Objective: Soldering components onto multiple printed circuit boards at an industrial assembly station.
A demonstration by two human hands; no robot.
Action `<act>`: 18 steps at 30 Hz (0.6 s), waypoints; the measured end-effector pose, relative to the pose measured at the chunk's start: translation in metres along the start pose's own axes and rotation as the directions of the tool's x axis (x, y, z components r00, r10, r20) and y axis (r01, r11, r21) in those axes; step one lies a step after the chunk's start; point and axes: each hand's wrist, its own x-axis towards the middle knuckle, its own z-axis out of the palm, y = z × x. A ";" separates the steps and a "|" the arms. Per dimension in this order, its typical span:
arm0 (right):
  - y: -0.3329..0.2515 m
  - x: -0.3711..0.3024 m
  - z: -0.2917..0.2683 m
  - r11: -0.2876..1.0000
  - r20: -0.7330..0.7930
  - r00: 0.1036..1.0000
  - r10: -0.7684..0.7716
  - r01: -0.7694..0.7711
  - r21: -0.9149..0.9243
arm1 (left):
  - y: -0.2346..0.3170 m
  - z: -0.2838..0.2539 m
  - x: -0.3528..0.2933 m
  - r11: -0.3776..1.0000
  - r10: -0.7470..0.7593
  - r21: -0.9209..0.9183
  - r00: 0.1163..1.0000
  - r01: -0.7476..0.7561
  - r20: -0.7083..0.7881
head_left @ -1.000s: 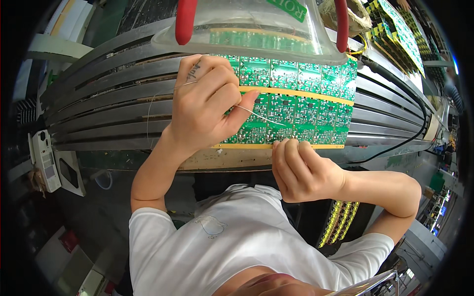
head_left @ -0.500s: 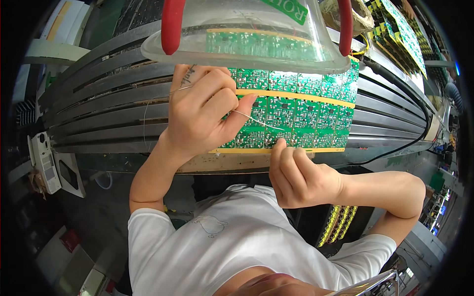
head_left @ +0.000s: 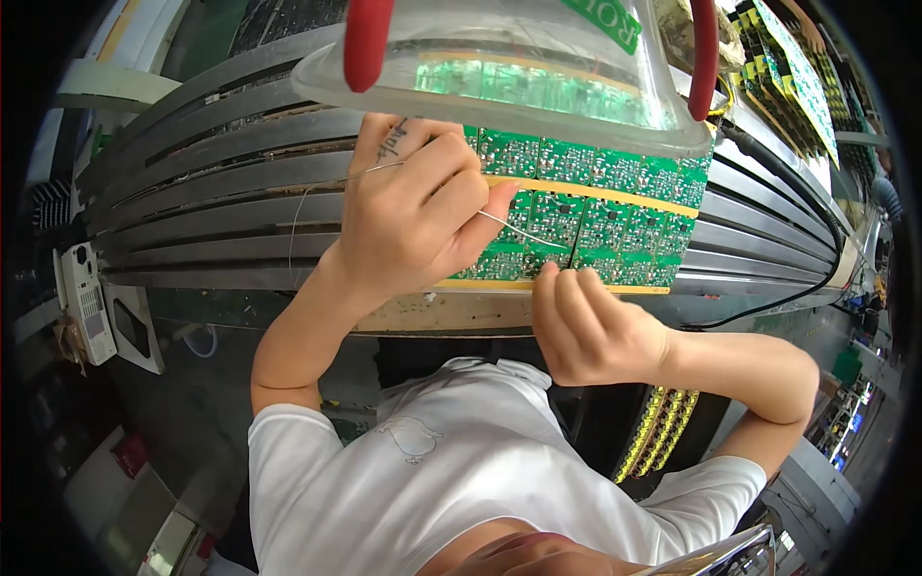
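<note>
My left hand (head_left: 413,206) is closed in a pinch on a thin silvery wire, which looks like solder wire (head_left: 523,232). Its free end reaches over a panel of green circuit boards (head_left: 615,226), and the rest trails off behind the hand to the left. At the panel's front edge my right hand (head_left: 600,326) is closed, thumb and forefinger pressed together over the board. What those fingers hold, if anything, is hidden. A thin dark line runs across the panel just above them. Yellow strips border the small boards, which carry many tiny parts.
A clear plastic shield (head_left: 519,96) with red bars (head_left: 367,48) hangs over the panel's far part. Slatted metal rails (head_left: 221,221) run beneath. To the right lie a black cable (head_left: 788,173) and stacked circuit boards (head_left: 792,86). Yellow-and-black strips (head_left: 658,432) sit below the bench edge.
The view has shifted slightly, so shield and panel appear farther right. The wire's tip and my right fingertips stay close together over the board. A dark line now shows above my right fingers.
</note>
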 end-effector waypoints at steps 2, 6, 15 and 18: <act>-0.003 -0.006 0.005 0.982 -0.060 0.983 0.172 -0.166 0.085 | 0.000 0.001 0.000 1.000 0.009 -0.009 1.000 -0.009 -0.011; -0.013 -0.012 0.009 0.927 -0.118 0.926 0.359 -0.339 0.163 | -0.001 -0.002 0.003 0.998 0.019 -0.052 0.999 -0.021 -0.043; -0.004 -0.023 -0.012 0.813 -0.257 0.771 0.582 -0.561 0.159 | 0.005 -0.038 0.010 0.936 -0.064 -0.351 0.975 -0.015 -0.213; -0.012 -0.027 -0.028 0.661 -0.230 0.623 0.748 -0.728 0.180 | 0.013 -0.046 0.004 0.973 0.064 -0.203 0.975 -0.108 -0.214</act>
